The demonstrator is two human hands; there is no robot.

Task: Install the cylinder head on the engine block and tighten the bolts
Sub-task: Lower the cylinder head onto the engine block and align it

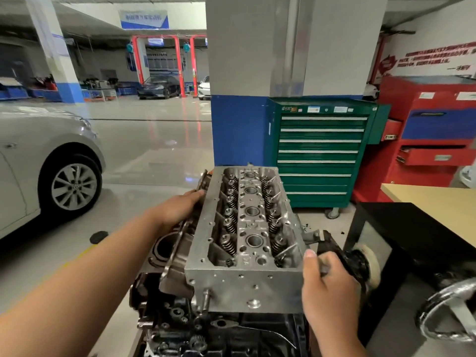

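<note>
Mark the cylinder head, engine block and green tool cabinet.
cylinder head (251, 222): head view, top face between the valve springs.
engine block (231, 328): head view, dark front face below the head.
green tool cabinet (319, 155): head view, middle drawer fronts.

Silver car (38, 161) left, green tool cabinet (319, 150) behind, red tool chest (427, 140) right, tan tabletop (438, 204)

Open floor (144, 155) left of the engine block (231, 331); table (435, 199) and steering wheel (448, 310) crowd its right.
</note>
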